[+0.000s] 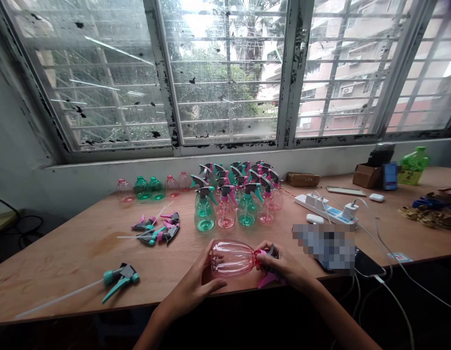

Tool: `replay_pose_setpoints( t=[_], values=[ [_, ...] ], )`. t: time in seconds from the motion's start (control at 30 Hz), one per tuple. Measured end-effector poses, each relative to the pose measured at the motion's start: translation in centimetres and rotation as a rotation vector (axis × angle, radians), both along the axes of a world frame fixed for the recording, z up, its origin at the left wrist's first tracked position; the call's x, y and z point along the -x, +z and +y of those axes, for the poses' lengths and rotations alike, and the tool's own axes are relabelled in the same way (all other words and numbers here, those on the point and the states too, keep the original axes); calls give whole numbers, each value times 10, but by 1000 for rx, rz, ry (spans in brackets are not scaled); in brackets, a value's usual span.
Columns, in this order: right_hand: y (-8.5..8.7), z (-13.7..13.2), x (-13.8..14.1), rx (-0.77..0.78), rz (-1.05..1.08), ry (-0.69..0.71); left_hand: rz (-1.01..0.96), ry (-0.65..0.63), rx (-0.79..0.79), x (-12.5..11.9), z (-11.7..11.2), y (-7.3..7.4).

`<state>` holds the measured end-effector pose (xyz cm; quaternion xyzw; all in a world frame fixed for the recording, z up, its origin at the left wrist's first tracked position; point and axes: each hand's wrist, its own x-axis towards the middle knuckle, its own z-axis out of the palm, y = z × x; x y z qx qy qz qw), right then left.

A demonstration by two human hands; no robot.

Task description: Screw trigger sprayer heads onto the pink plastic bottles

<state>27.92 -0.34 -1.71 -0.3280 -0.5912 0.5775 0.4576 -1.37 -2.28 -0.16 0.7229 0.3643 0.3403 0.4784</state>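
A clear pink bottle [233,259] lies on its side in the air above the table's front edge, its neck pointing right. My left hand [204,274] is wrapped around its base end, with the thumb low along the near side. At the neck, my right hand [280,262] grips a black-and-pink spray head [268,278], which meets the bottle mouth; its pink trigger hangs below the fingers. How far the collar is screwed on is hidden by the fingers. A teal-and-grey spray head [121,279] with a long clear tube lies to the left.
Several pink and green spray bottles [225,211] with heads stand grouped beyond my hands. Capless bottles [155,188] line the back left, and loose spray heads [158,229] lie in a pile. A power strip [325,211], cables and a phone [367,262] are on the right.
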Motion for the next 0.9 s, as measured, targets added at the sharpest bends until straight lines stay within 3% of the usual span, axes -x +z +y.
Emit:
replay_pose_setpoints(
  t=[0.3,0.63,0.9],
  values=[
    [3,-2,1,3,19,-13,-34,-29,23,-4,-2,5],
    [2,-2,1,4,20,-11,44,31,-71,-5,-2,5],
    [-2,1,0,-8,25,1,-40,13,12,-4,1,1]
  ],
)
